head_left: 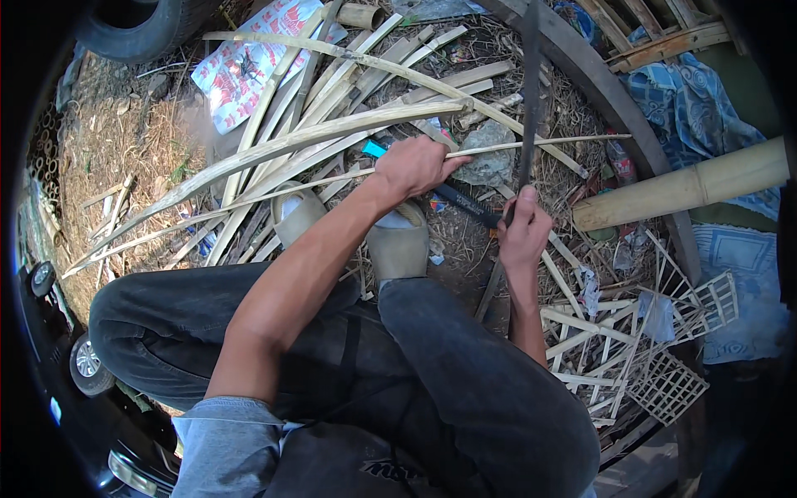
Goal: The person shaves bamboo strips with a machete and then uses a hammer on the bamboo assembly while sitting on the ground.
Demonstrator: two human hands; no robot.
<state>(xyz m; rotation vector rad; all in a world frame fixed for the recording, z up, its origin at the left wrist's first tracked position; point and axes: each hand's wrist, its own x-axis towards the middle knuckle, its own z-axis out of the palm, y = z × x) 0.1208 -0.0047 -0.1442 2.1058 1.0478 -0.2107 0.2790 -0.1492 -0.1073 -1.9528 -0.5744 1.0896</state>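
My left hand [411, 168] is closed round a thin bamboo strip [573, 140], which runs from the far left past my knuckles to the right. My right hand [525, 231] grips a long dark knife [529, 100] near its lower end, the blade pointing away from me. The blade crosses the strip to the right of my left hand; whether they touch I cannot tell. A dark strap-like piece [466, 204] lies between my hands. Just beyond my left hand, a thicker curved bamboo strip [290, 137] stretches leftward. A small turquoise object [374, 148] shows beside my left hand.
Split bamboo pieces [357, 87] lie heaped ahead on debris-strewn ground. A thick bamboo pole [689, 187] juts in from the right, over a curved dark rim [594, 75]. Woven bamboo lattice [668, 386] lies at lower right. A tyre [149, 33] is at far left.
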